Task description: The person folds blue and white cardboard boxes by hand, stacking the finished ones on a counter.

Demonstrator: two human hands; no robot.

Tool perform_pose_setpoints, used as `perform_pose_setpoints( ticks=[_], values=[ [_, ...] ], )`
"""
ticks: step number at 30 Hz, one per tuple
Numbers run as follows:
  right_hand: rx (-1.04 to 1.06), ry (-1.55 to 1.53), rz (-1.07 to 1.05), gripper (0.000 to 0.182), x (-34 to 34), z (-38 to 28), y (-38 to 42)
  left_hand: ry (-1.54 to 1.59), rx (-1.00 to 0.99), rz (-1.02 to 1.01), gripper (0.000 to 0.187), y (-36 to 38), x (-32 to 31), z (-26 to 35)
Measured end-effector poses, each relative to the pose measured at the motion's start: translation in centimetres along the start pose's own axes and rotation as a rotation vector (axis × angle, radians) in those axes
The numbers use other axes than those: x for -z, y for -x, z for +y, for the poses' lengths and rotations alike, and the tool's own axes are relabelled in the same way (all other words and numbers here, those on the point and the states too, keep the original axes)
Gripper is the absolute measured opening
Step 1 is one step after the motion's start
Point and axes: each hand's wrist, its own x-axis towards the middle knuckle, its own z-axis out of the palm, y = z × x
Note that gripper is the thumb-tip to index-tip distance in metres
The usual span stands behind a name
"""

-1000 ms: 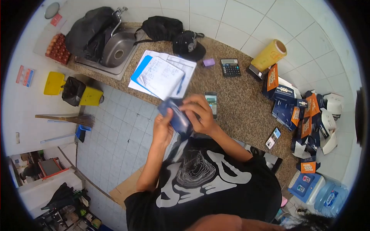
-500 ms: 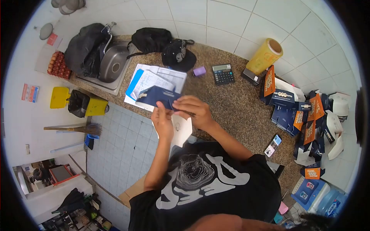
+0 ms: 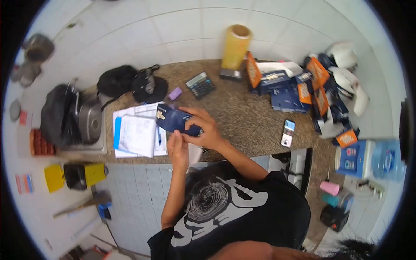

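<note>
Both hands hold a dark blue food box (image 3: 170, 118) of printed cardboard, raised at the counter's front edge beside some papers. My left hand (image 3: 178, 151) pinches its lower edge between thumb and fingers. Across its right end, my right hand (image 3: 204, 129) is closed with the fingers bent over the panel. Part of the carton's white inner side shows faintly below the hands, blurred. The papers (image 3: 136, 135), with a blue sheet and a pen among them, lie just left of the box.
Behind the hands are a calculator (image 3: 200, 85), a purple object (image 3: 175, 93), a black cap (image 3: 148, 86) and a yellow film roll (image 3: 236, 47). To the right lie a phone (image 3: 287, 133) and a pile of blue and orange cartons (image 3: 289, 99). A sink (image 3: 92, 122) is at left.
The view has swung to the right, so the counter things appear further left. Both hands still hold the box, which is turned slightly, and its white flap shows less.
</note>
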Motion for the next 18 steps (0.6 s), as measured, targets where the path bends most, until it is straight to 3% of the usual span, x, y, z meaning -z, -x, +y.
perform_pose_setpoints(
  ticks=[2, 3, 6, 7, 8, 9, 10, 12, 13, 14, 15, 16, 17, 18],
  values=[
    [-0.166, -0.032, 0.146, 0.03, 2.5, 0.4, 1.1, -0.09, -0.199, -0.002, 0.062, 1.2, -5.6, 4.4],
    [-0.145, 0.074, 0.274, 0.031, 5.2, 0.5, 1.1, -0.197, -0.304, -0.078, 0.07, 1.7, -4.9, 5.1],
    [-0.071, 0.415, 0.914, 0.033, 13.5, 3.3, 0.6, -0.229, -0.306, -0.076, 0.059, 3.8, -1.2, 7.4],
    [-0.072, 0.165, 1.043, 0.03, 17.2, 6.1, 1.1, -0.222, -0.299, -0.031, 0.058, 4.2, 0.4, 7.6],
    [-0.066, 0.284, 1.076, 0.018, 18.5, 4.1, -1.4, -0.217, -0.294, -0.031, 0.058, 4.5, 1.9, 7.8],
    [-0.158, 0.486, 1.082, 0.025, 20.7, 6.9, -0.6, -0.225, -0.243, 0.052, 0.057, 4.9, 3.4, 8.1],
    [-0.248, 0.686, 1.085, 0.033, 22.3, 10.2, 1.9, -0.235, -0.195, 0.133, 0.056, 5.5, 4.8, 8.4],
    [-0.344, 0.803, 1.023, 0.037, 19.8, 12.9, 6.9, -0.258, -0.256, 0.208, 0.052, 7.0, 7.9, 8.6],
    [-0.398, 0.81, 0.876, 0.036, 17.7, 15.0, 11.0, -0.278, -0.245, 0.236, 0.047, 8.0, 9.9, 8.5],
    [-0.495, 0.557, 0.783, 0.035, 12.9, 14.4, 14.0, -0.302, -0.226, 0.294, 0.042, 9.7, 11.8, 8.8],
    [-0.513, 0.506, 0.643, 0.031, 6.9, 10.3, 16.2, -0.266, -0.213, 0.369, 0.032, 11.3, 12.8, 9.4],
    [-0.674, 0.32, 0.409, 0.023, 2.0, 8.1, 19.4, -0.255, -0.19, 0.375, 0.03, 13.3, 14.6, 9.6],
    [-0.679, 0.107, 0.293, 0.02, -3.8, 7.8, 22.8, -0.249, -0.181, 0.414, 0.028, 15.1, 17.5, 9.1],
    [-0.756, -0.121, 0.114, 0.022, -9.3, 6.9, 25.4, -0.256, -0.268, 0.596, 0.028, 18.5, 21.3, 11.0]
  ],
)
